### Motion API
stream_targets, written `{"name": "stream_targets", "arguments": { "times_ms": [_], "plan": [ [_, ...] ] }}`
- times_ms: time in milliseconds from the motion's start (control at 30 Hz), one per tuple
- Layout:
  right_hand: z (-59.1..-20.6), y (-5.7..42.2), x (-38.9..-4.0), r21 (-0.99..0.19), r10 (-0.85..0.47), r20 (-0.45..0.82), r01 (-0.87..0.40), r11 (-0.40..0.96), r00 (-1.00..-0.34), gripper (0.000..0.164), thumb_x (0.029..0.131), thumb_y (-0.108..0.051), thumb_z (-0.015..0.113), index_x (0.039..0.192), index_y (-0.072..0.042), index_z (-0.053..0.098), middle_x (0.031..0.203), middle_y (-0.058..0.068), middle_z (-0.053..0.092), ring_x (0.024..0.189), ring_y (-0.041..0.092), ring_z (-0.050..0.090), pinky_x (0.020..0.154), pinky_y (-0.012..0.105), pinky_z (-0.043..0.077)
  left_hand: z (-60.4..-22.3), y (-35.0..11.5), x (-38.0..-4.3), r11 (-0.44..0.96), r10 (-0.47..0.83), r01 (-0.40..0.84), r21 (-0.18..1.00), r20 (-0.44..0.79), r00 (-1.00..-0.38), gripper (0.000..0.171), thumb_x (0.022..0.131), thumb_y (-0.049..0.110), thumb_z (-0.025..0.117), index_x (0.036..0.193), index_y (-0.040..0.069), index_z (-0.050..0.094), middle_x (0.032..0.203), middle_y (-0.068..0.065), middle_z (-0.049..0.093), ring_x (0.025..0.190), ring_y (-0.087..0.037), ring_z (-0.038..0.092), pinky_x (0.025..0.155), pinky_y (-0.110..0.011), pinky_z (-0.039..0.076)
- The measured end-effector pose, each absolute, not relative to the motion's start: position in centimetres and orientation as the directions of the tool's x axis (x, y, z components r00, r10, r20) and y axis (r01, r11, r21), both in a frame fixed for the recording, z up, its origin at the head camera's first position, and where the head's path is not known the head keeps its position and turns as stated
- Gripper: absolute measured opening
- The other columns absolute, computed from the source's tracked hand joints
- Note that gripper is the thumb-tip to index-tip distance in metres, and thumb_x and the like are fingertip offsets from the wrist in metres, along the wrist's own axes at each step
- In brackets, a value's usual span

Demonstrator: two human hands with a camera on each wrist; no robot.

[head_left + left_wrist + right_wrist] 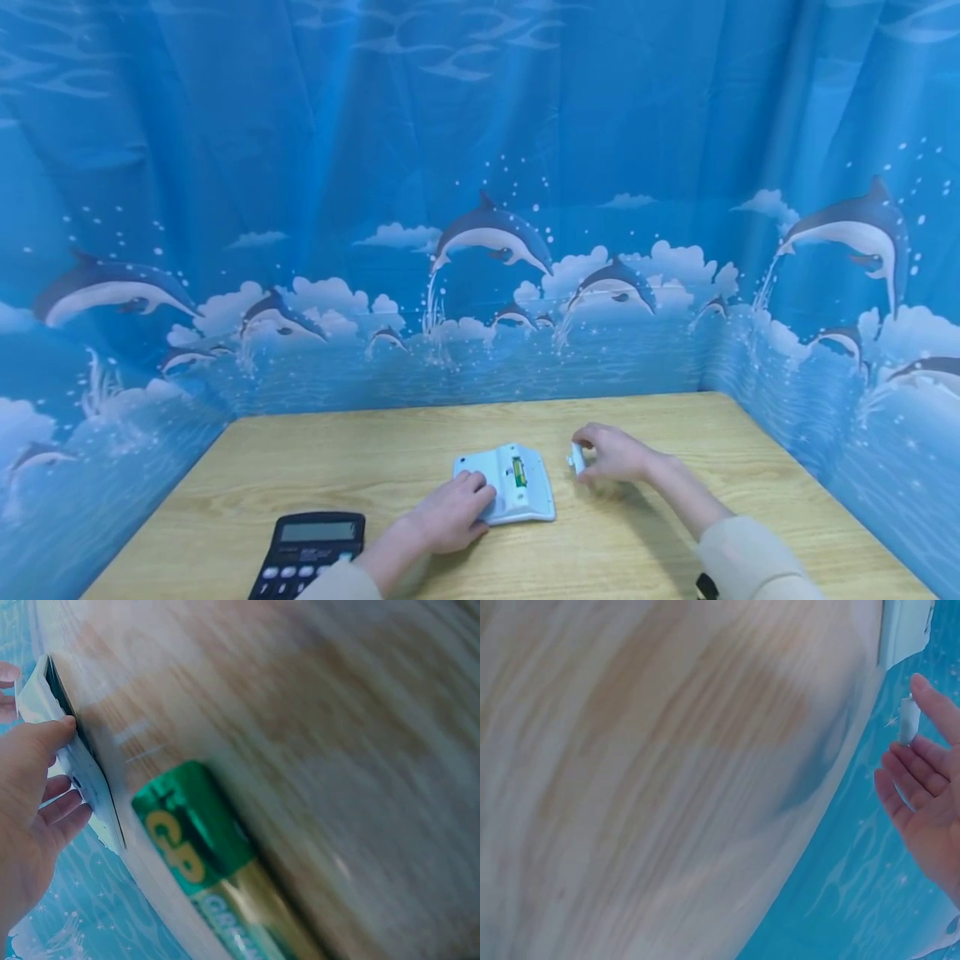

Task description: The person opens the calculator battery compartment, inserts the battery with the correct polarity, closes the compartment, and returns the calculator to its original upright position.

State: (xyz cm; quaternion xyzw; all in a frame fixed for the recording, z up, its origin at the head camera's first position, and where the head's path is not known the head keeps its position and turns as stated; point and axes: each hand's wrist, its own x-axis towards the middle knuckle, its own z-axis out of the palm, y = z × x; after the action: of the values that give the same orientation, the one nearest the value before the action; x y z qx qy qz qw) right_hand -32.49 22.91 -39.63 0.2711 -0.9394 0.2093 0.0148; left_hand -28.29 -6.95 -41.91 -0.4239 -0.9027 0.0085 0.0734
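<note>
A white calculator-like device (491, 467) lies back side up on the table, its battery compartment uncovered. A green-and-gold battery (519, 472) sits in that compartment. My left hand (455, 510) grips the device at its near left corner, thumb and fingers on its edges; the left wrist view shows this hand (34, 772) on the device (90, 780) from the side. To the right of the device, my right hand (617, 454) holds a small white battery cover (577, 458) above the table. The right wrist view shows the cover (909, 721) pinched between thumb and fingertips.
A black calculator (315, 542) lies face up at the near left, partly behind the left sleeve. A green-and-gold GP battery (202, 832) is large in the left wrist view, close to that camera. A blue dolphin-print curtain (480, 208) surrounds the wooden table (337, 450).
</note>
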Motion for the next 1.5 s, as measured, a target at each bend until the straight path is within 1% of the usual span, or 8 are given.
{"name": "stream_targets", "arguments": {
  "times_ms": [267, 700, 900, 1133, 1333, 1500],
  "plan": [
    [-39.3, 20.7, -32.6, -0.406, -0.556, 0.168, -0.571, 0.714, -0.814, 0.058, 0.068, -0.030, 0.079, 0.111, 0.004, 0.059, 0.104, 0.010, 0.060, 0.097, 0.028, 0.055, 0.085, 0.045, 0.046, -42.0, -7.0, -28.4, 0.642, 0.766, 0.762, -0.080, 0.119, -0.632, 0.028, 0.082, 0.029, 0.068, 0.104, 0.015, 0.056, 0.099, 0.001, 0.051, 0.088, -0.010, 0.047, 0.076, -0.022, 0.044],
    [-39.4, 18.5, -32.8, -0.391, -0.600, 0.194, -0.622, 0.679, -0.776, 0.056, 0.067, -0.033, 0.080, 0.108, 0.001, 0.061, 0.101, 0.006, 0.061, 0.094, 0.024, 0.056, 0.084, 0.042, 0.047, -42.2, -7.1, -28.3, 0.639, 0.768, 0.764, -0.089, 0.135, -0.627, 0.027, 0.082, 0.029, 0.069, 0.100, 0.015, 0.055, 0.098, 0.001, 0.051, 0.086, -0.010, 0.047, 0.075, -0.022, 0.044],
    [-39.4, 17.5, -32.9, -0.419, -0.589, 0.177, -0.602, 0.680, -0.789, 0.059, 0.067, -0.033, 0.080, 0.111, 0.002, 0.060, 0.103, 0.005, 0.060, 0.096, 0.024, 0.056, 0.086, 0.043, 0.046, -42.3, -7.3, -28.3, 0.643, 0.762, 0.763, -0.069, 0.155, -0.629, 0.025, 0.081, 0.028, 0.069, 0.098, 0.016, 0.055, 0.097, 0.001, 0.050, 0.086, -0.010, 0.047, 0.075, -0.022, 0.044],
    [-39.4, 16.5, -33.0, -0.418, -0.599, 0.153, -0.601, 0.681, -0.786, 0.058, 0.068, -0.033, 0.080, 0.113, -0.002, 0.061, 0.105, 0.004, 0.060, 0.097, 0.021, 0.056, 0.086, 0.040, 0.046, -42.2, -7.3, -28.3, 0.635, 0.768, 0.769, -0.071, 0.156, -0.621, 0.025, 0.082, 0.028, 0.069, 0.099, 0.015, 0.055, 0.097, 0.001, 0.050, 0.086, -0.009, 0.047, 0.075, -0.022, 0.044],
    [-39.4, 15.8, -33.3, -0.415, -0.603, 0.126, -0.594, 0.689, -0.788, 0.061, 0.068, -0.033, 0.080, 0.115, -0.001, 0.059, 0.107, 0.005, 0.060, 0.100, 0.022, 0.055, 0.087, 0.040, 0.045, -42.2, -7.2, -28.3, 0.631, 0.772, 0.770, -0.089, 0.172, -0.612, 0.025, 0.081, 0.028, 0.070, 0.096, 0.015, 0.055, 0.094, 0.002, 0.050, 0.083, -0.009, 0.046, 0.072, -0.021, 0.043],
    [-39.5, 15.6, -33.5, -0.430, -0.615, 0.111, -0.596, 0.678, -0.781, 0.062, 0.067, -0.033, 0.080, 0.115, 0.001, 0.059, 0.106, 0.006, 0.060, 0.099, 0.023, 0.055, 0.087, 0.041, 0.045, -42.1, -7.2, -28.2, 0.638, 0.767, 0.765, -0.088, 0.156, -0.622, 0.024, 0.082, 0.028, 0.069, 0.098, 0.015, 0.055, 0.096, 0.001, 0.050, 0.084, -0.009, 0.046, 0.073, -0.021, 0.043]
  ]
}}
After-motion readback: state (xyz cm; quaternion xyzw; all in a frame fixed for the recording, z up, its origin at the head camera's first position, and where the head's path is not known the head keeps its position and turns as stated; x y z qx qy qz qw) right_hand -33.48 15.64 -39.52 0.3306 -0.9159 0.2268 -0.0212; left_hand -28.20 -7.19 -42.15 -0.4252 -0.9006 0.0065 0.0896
